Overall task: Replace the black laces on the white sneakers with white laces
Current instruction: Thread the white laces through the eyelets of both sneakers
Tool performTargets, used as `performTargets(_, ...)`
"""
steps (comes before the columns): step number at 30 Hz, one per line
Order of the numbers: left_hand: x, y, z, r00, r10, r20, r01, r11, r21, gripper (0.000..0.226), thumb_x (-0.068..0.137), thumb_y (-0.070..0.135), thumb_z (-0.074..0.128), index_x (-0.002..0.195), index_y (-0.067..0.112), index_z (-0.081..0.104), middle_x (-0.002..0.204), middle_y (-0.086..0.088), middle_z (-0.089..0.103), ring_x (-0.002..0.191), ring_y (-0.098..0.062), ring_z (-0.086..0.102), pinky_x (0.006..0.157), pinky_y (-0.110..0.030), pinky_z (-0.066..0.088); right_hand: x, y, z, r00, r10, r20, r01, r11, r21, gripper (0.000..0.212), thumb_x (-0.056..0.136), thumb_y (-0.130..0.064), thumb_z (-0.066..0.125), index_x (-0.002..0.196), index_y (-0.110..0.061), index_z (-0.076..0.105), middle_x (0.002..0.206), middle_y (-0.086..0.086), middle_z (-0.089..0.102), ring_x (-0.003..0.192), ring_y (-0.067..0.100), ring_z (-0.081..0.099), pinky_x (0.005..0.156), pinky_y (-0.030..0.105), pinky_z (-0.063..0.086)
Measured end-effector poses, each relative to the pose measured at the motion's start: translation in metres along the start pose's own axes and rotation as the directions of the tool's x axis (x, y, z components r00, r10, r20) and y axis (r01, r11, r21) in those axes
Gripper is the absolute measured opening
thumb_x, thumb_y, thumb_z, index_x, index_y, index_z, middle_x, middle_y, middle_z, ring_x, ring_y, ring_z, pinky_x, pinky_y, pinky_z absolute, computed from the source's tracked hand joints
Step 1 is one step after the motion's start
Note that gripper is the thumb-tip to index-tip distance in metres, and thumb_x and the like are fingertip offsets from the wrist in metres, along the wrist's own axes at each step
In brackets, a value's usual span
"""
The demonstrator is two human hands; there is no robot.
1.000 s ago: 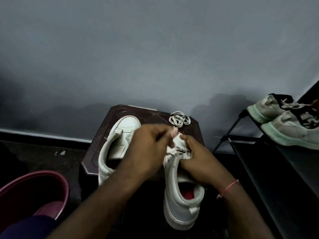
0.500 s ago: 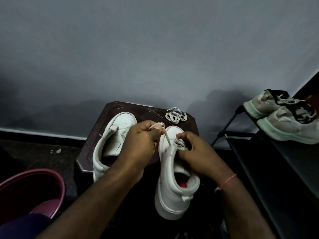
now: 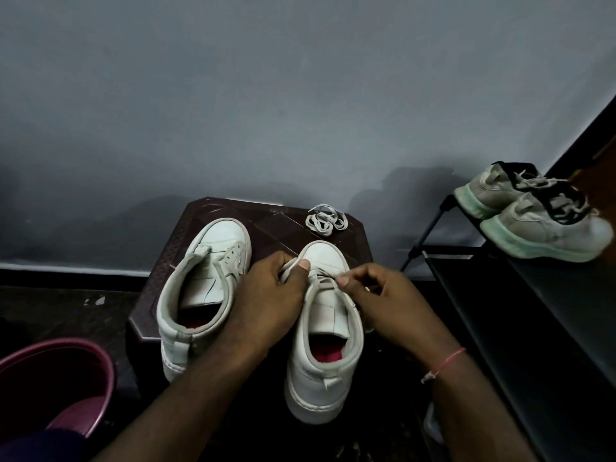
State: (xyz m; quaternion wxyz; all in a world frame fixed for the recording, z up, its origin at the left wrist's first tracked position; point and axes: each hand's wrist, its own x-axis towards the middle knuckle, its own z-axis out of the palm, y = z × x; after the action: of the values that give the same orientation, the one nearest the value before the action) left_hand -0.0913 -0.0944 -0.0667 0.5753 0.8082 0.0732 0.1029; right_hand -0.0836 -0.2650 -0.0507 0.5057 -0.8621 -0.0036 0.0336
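Grey wall [image 3: 300, 95] fills the upper half of the frame. Dark shoe rack [image 3: 533, 311] runs down the right edge; a grey pair of sneakers [image 3: 533, 225] with black laces sits on its top shelf. Brown stool [image 3: 273, 225] at centre. Maroon tub [image 3: 50, 371] in the lower left corner.

Two white sneakers stand side by side on the stool, toes toward the wall: unlaced sneaker [image 3: 200, 295] left of centre, second sneaker [image 3: 320, 371] at centre.

Left hand [image 3: 266, 295] pinches the white lace [image 3: 288, 266] between thumb and fingers, above the second sneaker's toe. Right hand [image 3: 383, 291], fingers curled, pinches the same lace at the front eyelets.

Coiled spare lace [image 3: 325, 220] lies on the stool's far right corner.
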Motion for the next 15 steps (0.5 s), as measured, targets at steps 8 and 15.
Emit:
performTargets(8, -0.004, -0.008, 0.011, 1.0, -0.018, 0.01, 0.019, 0.977, -0.213, 0.029, 0.09, 0.025, 0.066, 0.071, 0.003, 0.064, 0.062, -0.01, 0.065, 0.055, -0.01, 0.053, 0.055, -0.034, 0.047, 0.003, 0.007, -0.008, 0.996, 0.03, 0.08, -0.03, 1.0, -0.01, 0.013, 0.084, -0.022, 0.074, 0.076, -0.014, 0.068, 0.058, 0.001, 0.064, 0.049, 0.009, 0.054, 0.055, 0.028, 0.043)
performTargets(15, -0.009, -0.016, 0.014, 0.993, -0.105, 0.061, 0.118, 0.952, -0.282, 0.035, 0.089, 0.037, 0.066, 0.074, 0.006, 0.059, 0.062, 0.001, 0.058, 0.058, -0.009, 0.051, 0.057, -0.033, 0.044, -0.001, 0.01, -0.005, 0.999, 0.022, -0.03, -0.02, 0.999, 0.042, 0.02, 0.096, -0.014, 0.058, 0.076, -0.017, 0.062, 0.071, -0.001, 0.071, 0.057, 0.006, 0.058, 0.056, 0.024, 0.045)
